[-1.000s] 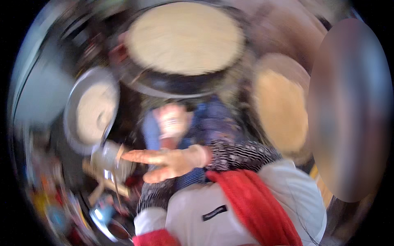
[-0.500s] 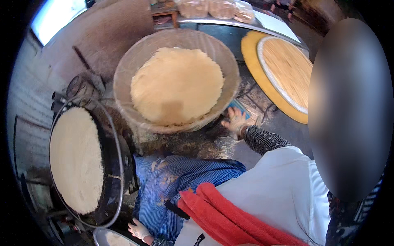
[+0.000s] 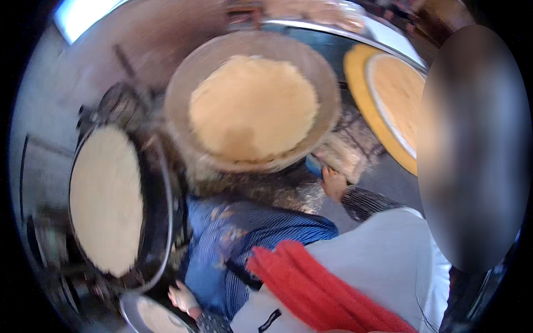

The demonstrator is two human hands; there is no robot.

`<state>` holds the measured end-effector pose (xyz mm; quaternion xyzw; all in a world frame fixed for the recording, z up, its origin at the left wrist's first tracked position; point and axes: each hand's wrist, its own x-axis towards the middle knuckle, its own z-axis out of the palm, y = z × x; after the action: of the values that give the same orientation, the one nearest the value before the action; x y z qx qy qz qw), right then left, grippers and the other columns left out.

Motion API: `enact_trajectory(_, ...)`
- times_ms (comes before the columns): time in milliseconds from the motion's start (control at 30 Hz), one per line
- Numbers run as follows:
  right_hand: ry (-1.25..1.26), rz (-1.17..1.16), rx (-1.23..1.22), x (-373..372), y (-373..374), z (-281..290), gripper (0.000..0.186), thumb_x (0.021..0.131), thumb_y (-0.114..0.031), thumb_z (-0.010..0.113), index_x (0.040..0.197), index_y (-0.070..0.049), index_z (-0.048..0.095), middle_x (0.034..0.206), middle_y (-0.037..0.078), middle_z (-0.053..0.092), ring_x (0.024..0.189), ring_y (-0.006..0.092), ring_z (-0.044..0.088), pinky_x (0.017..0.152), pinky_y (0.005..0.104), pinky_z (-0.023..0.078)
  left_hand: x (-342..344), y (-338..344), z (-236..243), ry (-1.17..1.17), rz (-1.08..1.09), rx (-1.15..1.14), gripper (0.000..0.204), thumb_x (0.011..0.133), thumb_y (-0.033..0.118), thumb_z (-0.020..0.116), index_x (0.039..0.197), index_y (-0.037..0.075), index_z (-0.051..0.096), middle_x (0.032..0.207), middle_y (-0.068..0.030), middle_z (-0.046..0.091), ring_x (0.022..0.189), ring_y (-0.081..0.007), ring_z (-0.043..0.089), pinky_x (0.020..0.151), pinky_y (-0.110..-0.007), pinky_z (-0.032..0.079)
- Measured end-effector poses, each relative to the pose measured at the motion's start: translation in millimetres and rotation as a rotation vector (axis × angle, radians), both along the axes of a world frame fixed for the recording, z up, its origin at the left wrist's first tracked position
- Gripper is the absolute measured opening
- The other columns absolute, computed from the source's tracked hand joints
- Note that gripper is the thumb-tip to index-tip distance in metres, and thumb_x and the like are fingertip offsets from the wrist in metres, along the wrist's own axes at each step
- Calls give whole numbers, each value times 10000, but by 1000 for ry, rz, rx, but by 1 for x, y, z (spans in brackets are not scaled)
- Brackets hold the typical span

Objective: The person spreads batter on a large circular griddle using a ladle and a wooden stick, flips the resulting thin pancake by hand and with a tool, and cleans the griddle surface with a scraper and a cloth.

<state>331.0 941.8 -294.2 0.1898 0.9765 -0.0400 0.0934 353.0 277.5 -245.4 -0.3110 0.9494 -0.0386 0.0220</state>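
My right hand [image 3: 334,185], in a dark patterned sleeve, is closed on a flat blue object [image 3: 314,165] beside the big basin; blur hides its kind. The wide basin [image 3: 180,130] holds a pale, dough-like mass [image 3: 255,105]. My left hand [image 3: 182,298] is at the lower left by the blue striped cloth [image 3: 222,266] over my legs. Its fingers are apart and hold nothing. Next to it is a metal bowl [image 3: 129,306] with pale contents. Left of my legs, a round pale sheet [image 3: 105,200] covers a dark round griddle or pan [image 3: 152,211].
A round wooden board [image 3: 397,91] lies on a larger yellow disc [image 3: 358,72] at right. Clear bags [image 3: 311,12] sit on a metal-edged table [image 3: 333,31] at the back. A curved metal ring [image 3: 167,222] rims the griddle. A blurred oval covers the far right.
My right hand has gone from spread over the blue object to closed on it. The whole view has shifted slightly. My left hand stays near the metal bowl.
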Motion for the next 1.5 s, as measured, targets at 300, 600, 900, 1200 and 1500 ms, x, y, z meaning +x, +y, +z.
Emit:
enact_trajectory(300, 347, 123, -1624, -115, -181, 151, 249, 844, -208, 691, 979, 1, 680, 920, 75, 690, 827, 140, 613, 761, 300, 481, -33, 43, 23, -2, 170, 153, 504, 866, 512, 548, 1153, 105, 628, 1199, -161, 586, 1119, -406, 548, 887, -527, 491)
enact_trajectory(600, 1016, 1431, -632, -219, -432, 144, 148, 690, -190, 609, 827, -184, 666, 859, -19, 665, 863, 190, 628, 853, 418, 437, -27, 44, 33, 14, 253, 216, 491, 862, 485, 610, 1191, 121, 622, 1222, -131, 584, 1153, -371, 532, 891, -509, 483)
enact_trajectory(900, 923, 1317, -386, -234, -432, 127, 264, 623, -157, 621, 883, -185, 657, 880, -30, 652, 870, 192, 605, 814, 428, 376, -34, -7, 44, 763, 115, 165, 573, 878, 227, 666, 1345, -28, 453, 1364, -287, 426, 1258, -440, 427, 1068, -478, 364)
enact_trajectory(1200, 930, 1348, -411, -248, -441, 129, 173, 671, -154, 664, 822, -237, 646, 818, -47, 664, 837, 183, 615, 803, 408, 372, -104, -184, 36, 62, -212, -297, 463, 835, 113, 558, 1297, 94, 528, 1393, -112, 477, 1409, -323, 292, 1145, -496, 237)
enact_trajectory(1500, 886, 1337, -266, -253, -445, 129, 106, 683, -160, 645, 778, -199, 617, 775, -6, 607, 836, 215, 580, 796, 419, 371, -108, -75, 57, -479, -416, -164, 181, 820, 280, 620, 844, 170, 762, 869, -40, 727, 892, -213, 667, 862, -395, 407)
